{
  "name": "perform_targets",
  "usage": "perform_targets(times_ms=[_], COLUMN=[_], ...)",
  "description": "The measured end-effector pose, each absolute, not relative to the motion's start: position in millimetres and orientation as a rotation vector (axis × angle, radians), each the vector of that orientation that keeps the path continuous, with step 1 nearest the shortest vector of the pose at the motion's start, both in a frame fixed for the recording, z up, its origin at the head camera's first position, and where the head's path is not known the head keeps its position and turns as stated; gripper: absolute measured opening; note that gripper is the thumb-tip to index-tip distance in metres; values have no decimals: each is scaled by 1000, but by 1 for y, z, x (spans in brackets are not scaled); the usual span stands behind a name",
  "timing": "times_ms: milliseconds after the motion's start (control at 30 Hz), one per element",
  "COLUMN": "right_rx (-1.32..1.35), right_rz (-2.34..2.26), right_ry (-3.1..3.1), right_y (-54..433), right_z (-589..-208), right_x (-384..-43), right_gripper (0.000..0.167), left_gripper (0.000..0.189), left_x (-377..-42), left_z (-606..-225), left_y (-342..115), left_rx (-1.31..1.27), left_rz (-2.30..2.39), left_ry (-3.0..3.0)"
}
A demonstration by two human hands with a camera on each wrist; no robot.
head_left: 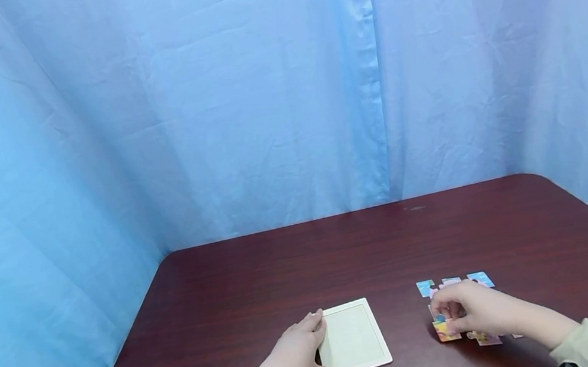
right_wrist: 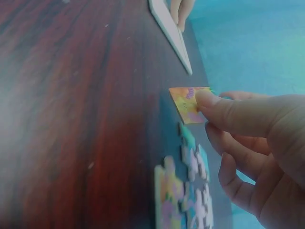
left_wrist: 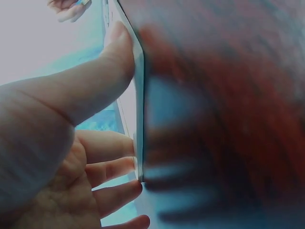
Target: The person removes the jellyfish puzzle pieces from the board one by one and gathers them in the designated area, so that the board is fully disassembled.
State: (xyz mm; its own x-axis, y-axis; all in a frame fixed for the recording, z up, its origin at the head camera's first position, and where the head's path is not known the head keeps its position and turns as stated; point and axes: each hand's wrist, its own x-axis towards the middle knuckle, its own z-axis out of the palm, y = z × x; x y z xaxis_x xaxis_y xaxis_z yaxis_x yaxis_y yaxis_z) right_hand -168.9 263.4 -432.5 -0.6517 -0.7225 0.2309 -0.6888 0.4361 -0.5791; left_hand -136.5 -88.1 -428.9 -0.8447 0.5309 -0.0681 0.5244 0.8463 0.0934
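Note:
In the head view my left hand [head_left: 294,354] holds a flat cream puzzle tray [head_left: 354,340] by its left side. The thumb lies at the near corner, the fingers at the far one. No piece shows inside the tray's raised rim. To its right, my right hand [head_left: 476,306] pinches a yellow and orange puzzle piece [head_left: 443,331] between thumb and fingers. The right wrist view shows this piece [right_wrist: 183,102] raised above the table, its far part covered by the thumb. Several other puzzle pieces [head_left: 487,339] lie beneath and around the right hand, partly hidden by it.
The dark red-brown table [head_left: 261,282] has rounded far corners. Pale blue curtains [head_left: 264,103] hang behind it and along both sides. Loose pieces [right_wrist: 169,195] lie close together in the right wrist view.

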Motion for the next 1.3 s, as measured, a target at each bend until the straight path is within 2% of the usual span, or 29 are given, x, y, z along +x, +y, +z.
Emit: perform_targets(times_ms=[267, 567, 1067, 1300], right_rx=[-1327, -1404, -1280, -1139], right_rz=[-1039, -1079, -965, -952], right_ry=[2597, 2594, 2653, 2627], right_y=[276, 281, 274, 272], right_z=[-438, -445, -448, -445], right_x=[-166, -168, -168, -167], right_gripper=[28, 22, 23, 20], left_gripper=[93, 93, 94, 94], left_x=[-137, -138, -135, -135], left_z=[-429, -430, -429, -429], left_y=[-86, -84, -87, -88], left_rx=[862, 837, 829, 851], left_rz=[71, 72, 70, 71], left_ry=[2951, 2951, 2940, 2954])
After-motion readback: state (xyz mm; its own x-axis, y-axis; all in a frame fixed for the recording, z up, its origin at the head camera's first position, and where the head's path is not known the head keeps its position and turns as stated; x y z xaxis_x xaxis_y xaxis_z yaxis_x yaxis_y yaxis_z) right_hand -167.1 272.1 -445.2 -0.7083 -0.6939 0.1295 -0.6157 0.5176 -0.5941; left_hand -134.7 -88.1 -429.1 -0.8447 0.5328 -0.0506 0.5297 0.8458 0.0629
